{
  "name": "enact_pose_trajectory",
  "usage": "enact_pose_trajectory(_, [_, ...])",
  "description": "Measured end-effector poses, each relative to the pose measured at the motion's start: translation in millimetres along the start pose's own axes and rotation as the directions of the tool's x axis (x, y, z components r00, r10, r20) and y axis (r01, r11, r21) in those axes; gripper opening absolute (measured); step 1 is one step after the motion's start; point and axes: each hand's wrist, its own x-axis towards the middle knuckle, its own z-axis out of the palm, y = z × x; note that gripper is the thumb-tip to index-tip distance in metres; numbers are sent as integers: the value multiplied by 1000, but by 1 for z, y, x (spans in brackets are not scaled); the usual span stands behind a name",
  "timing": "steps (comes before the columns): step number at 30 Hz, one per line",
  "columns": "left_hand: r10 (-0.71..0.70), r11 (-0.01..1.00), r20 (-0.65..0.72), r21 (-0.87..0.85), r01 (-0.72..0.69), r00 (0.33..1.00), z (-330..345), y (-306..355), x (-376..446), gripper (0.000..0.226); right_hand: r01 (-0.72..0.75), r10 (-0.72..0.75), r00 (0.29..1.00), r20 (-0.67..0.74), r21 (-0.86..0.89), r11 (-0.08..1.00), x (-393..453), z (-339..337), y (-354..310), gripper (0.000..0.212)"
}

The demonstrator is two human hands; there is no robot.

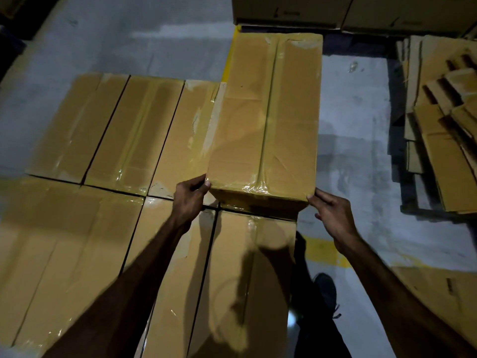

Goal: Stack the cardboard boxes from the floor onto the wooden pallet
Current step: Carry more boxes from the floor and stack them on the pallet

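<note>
A long brown cardboard box point(268, 112), sealed with clear tape, is raised at the right end of a layer of several similar boxes point(134, 130). My left hand point(191, 195) grips its near left corner, thumb on the top edge. The near right corner is held by my right hand point(333, 215), with the fingers along the side. A nearer row of boxes point(240, 267) lies under my arms. The wooden pallet is hidden beneath the boxes.
A pile of flattened cardboard point(444, 125) lies on the grey floor at the right. More boxes point(335, 11) stand at the back. A yellow floor line point(322, 250) and my shoe point(326, 293) are beside the stack; another cardboard sheet point(438, 293) lies at lower right.
</note>
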Motion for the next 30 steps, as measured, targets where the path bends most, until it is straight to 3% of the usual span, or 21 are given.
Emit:
enact_pose_trajectory(6, [-6,999,11,-37,6,1000,2,-4,-3,34,14,-13,1000,9,-30,999,-2,-1,5,19])
enact_pose_trajectory(10, [-31,998,18,-52,32,999,-1,-6,-6,36,14,-13,1000,2,-45,999,-6,0,5,27])
enact_pose_trajectory(30, [-34,999,15,-12,35,999,-5,-11,-6,37,10,-10,1000,-9,11,1000,-14,2,8,24])
